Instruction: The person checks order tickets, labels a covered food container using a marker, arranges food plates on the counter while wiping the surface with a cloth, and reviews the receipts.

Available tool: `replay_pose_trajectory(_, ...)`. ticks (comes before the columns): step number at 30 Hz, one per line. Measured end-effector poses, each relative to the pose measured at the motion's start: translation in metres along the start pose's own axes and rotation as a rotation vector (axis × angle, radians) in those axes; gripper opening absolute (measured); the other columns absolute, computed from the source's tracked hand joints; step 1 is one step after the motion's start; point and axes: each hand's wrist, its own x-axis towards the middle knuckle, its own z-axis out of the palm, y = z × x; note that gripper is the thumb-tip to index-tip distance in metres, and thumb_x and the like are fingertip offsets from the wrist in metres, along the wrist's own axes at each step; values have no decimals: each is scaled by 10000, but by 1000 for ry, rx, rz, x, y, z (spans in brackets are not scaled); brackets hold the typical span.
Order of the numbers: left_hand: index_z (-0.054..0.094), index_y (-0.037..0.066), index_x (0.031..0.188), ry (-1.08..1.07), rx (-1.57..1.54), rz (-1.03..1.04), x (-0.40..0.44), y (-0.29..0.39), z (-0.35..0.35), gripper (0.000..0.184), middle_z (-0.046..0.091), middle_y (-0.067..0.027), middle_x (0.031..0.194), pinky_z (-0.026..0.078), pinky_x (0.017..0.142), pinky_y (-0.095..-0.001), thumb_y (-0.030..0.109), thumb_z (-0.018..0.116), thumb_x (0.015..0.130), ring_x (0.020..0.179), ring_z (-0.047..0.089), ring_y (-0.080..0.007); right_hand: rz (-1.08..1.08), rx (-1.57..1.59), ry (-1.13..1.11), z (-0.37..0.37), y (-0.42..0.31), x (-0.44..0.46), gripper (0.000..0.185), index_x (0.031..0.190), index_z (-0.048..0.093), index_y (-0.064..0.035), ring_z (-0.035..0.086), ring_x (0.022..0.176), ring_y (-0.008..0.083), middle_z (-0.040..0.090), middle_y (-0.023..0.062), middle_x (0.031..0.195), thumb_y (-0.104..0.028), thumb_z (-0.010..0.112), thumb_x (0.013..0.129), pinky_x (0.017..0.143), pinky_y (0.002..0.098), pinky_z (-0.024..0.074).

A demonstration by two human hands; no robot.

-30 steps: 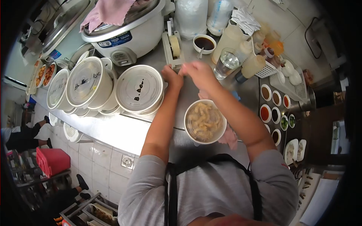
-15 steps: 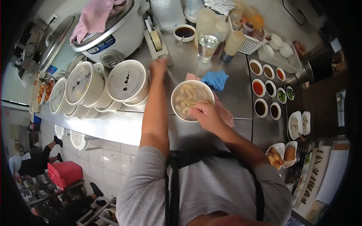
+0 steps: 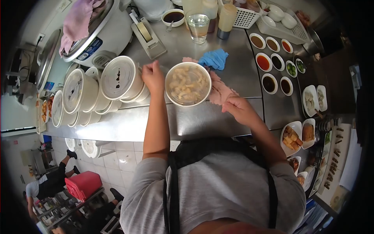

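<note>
A round white tub with a clear lid [image 3: 188, 84] stands on the steel counter in front of me, pale chunky pieces showing through the lid. Left of it is my left hand [image 3: 154, 77], closed with fingertips together, beside a lidded tub marked in black [image 3: 119, 78]. Whatever it may hold is too small to make out. My right hand [image 3: 238, 109] is closed too, at the lower right end of a pink cloth [image 3: 221, 90]; whether it grips the cloth I cannot tell. Beyond my left hand sits a tape dispenser [image 3: 149, 38]. Neither hand touches the clear-lidded tub.
Stacked white tubs [image 3: 80, 91] and a large cooker [image 3: 99, 37] fill the left. Behind are a sauce bowl [image 3: 173, 17], a glass of water [image 3: 198, 28] and a blue cloth [image 3: 214, 59]. Small sauce dishes [image 3: 269, 83] stand right. People are at lower left.
My left hand has moved away from the tape dispenser toward me. My right hand has left the clear-lidded tub and moved right to the pink cloth. The view has shifted slightly.
</note>
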Motion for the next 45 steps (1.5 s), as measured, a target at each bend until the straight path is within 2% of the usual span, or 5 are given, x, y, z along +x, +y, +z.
replay_pose_trajectory(13,450,-17,850,-650,-470,-819,-22,2,-14,188,540,-109,785,468,527,-224,49,580,731,608,538,-143,-97,-95,200,78,70,35,195,760,584,-17,555,674,246,579,134,730,-207,538,759,606,321,418)
replay_pose_trajectory(21,403,-26,1063,-548,-17,-402,-20,-21,-30,322,498,-106,991,408,776,-257,152,490,809,881,493,-157,86,-468,288,61,70,13,245,940,533,-12,553,730,176,577,96,802,-191,535,772,640,287,424)
replay_pose_trajectory(31,323,-16,1197,-766,-691,-557,-66,-5,-40,656,390,-126,1208,267,951,-325,514,171,841,1124,360,-217,-358,681,402,116,15,52,525,1264,184,-8,201,1199,151,231,88,1292,-371,236,888,990,284,143)
replay_pose_trajectory(36,213,-1,1255,-578,-528,-309,-91,-33,-75,664,285,-118,1286,156,991,-330,515,190,837,1184,272,-215,-150,777,263,105,68,83,479,1267,175,-1,261,1166,192,225,118,1292,-283,255,888,962,298,208)
replay_pose_trajectory(45,305,22,1188,-462,-321,-202,-68,-55,-94,722,425,-103,1091,390,715,-271,581,399,741,900,456,-158,-191,32,116,63,-70,310,243,881,575,-18,546,705,125,592,68,773,-223,478,794,624,258,431)
